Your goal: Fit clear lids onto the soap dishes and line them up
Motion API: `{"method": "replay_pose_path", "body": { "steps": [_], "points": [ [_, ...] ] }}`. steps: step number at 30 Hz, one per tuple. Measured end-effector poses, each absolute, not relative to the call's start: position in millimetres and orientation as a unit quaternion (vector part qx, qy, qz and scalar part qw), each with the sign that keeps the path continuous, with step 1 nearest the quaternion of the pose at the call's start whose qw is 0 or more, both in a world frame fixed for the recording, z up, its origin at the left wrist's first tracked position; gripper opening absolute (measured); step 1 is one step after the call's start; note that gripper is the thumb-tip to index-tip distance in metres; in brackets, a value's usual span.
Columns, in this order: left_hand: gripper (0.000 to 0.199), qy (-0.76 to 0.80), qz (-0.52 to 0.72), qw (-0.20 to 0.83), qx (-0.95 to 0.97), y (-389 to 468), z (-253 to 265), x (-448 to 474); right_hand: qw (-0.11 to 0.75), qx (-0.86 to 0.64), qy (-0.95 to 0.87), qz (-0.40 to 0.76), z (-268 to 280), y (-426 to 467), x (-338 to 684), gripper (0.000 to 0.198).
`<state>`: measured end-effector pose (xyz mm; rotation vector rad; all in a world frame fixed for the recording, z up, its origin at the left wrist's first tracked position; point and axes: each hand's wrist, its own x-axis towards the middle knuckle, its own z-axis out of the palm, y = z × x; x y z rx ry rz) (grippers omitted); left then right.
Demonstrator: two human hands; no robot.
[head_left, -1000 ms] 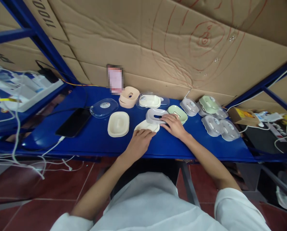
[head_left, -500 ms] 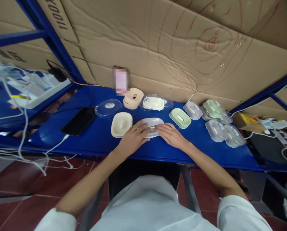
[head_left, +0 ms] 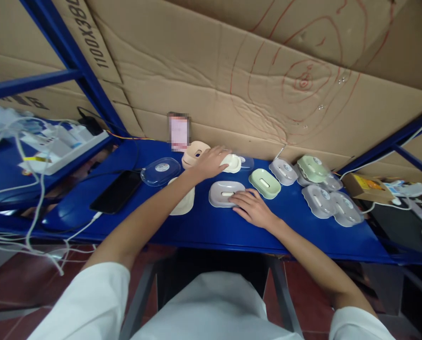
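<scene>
A pale lavender soap dish (head_left: 216, 192) with a light slotted insert sits in front of me. My right hand (head_left: 256, 208) grips its right end, fingers over the rim and thumb low at the near side. My left hand (head_left: 212, 162) reaches to the back of the table, its fingers outstretched above a cream soap dish (head_left: 234, 163) and a clear lid (head_left: 246, 163). That hand partly hides both. Under my left forearm lies a cream dish part (head_left: 185, 203), partly covered. A peach dish part (head_left: 195, 152) stands just behind my left wrist.
Another clear lid (head_left: 160, 171) and a black phone (head_left: 116, 192) lie at left. A pixelated phone (head_left: 179, 132) leans on the cardboard (head_left: 203, 94). To the right are a green dish (head_left: 264, 183) and several lidded dishes (head_left: 319, 200). White cables (head_left: 37, 189) hang at far left.
My left hand has left the lavender dish and moved back to the cream dish and clear lid. My right hand stays at the lavender dish. The view has tilted up slightly.
</scene>
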<state>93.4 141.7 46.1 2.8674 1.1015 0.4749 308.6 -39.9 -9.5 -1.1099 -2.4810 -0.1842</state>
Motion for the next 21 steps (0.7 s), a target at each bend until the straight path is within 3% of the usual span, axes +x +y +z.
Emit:
{"method": "replay_pose_path", "body": {
  "steps": [2,5,10,16,18,21],
  "points": [
    [0.06,0.364,0.127,0.026,0.922,168,51,105,0.207,-0.397,-0.892,-0.065,-10,-40,310,0.033],
    [0.046,0.368,0.119,0.023,0.922,189,55,115,0.21,-0.398,-0.891,-0.052,-10,-40,311,0.034],
    [0.038,0.338,0.147,-0.028,0.929,163,56,101,0.241,-0.398,-0.884,-0.047,-15,-38,313,0.035],
    [0.032,0.108,0.294,-0.236,0.92,86,31,67,0.365,-0.435,-0.811,-0.142,-24,-36,320,0.071],
    [0.027,0.076,0.295,-0.235,0.923,68,22,64,0.336,-0.444,-0.82,-0.129,-22,-36,322,0.077],
    [0.021,0.064,0.292,-0.172,0.939,56,14,66,0.25,-0.45,-0.855,-0.064,-16,-34,324,0.069]
  ]
}}
